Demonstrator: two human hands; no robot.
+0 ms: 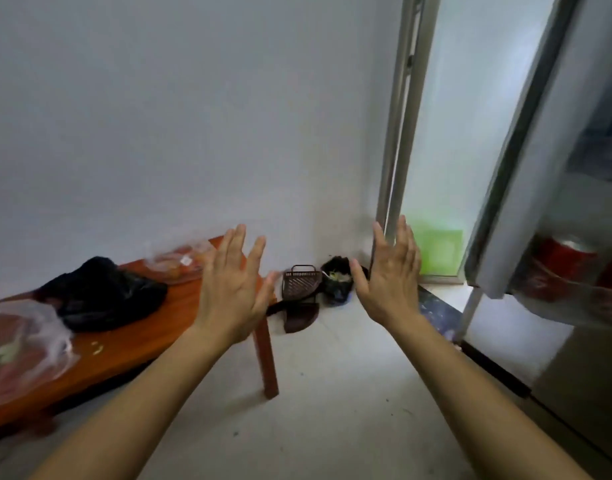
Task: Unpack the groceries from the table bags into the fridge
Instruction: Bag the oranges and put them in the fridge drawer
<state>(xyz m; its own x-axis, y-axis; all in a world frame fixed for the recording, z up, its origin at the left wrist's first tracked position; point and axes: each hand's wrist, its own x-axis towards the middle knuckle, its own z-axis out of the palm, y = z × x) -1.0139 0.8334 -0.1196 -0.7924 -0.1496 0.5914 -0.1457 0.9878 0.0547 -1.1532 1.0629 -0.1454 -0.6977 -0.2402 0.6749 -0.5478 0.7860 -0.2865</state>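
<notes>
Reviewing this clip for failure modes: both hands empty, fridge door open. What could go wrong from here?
1. The black bag sits close to the table front edge; a hasty pull by the left hand might drag it off.
2. The dustpan and trash on the floor could trip a step.
3. Red cans in the open fridge door might get bumped by the right hand.

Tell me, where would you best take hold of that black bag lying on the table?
Probably at its bunched top. The black bag lies slumped and crumpled on the table, so nothing firm shows at the sides. Come down from above with the open left hand, which is nearer than the right hand, and gather the loose plastic.
</notes>
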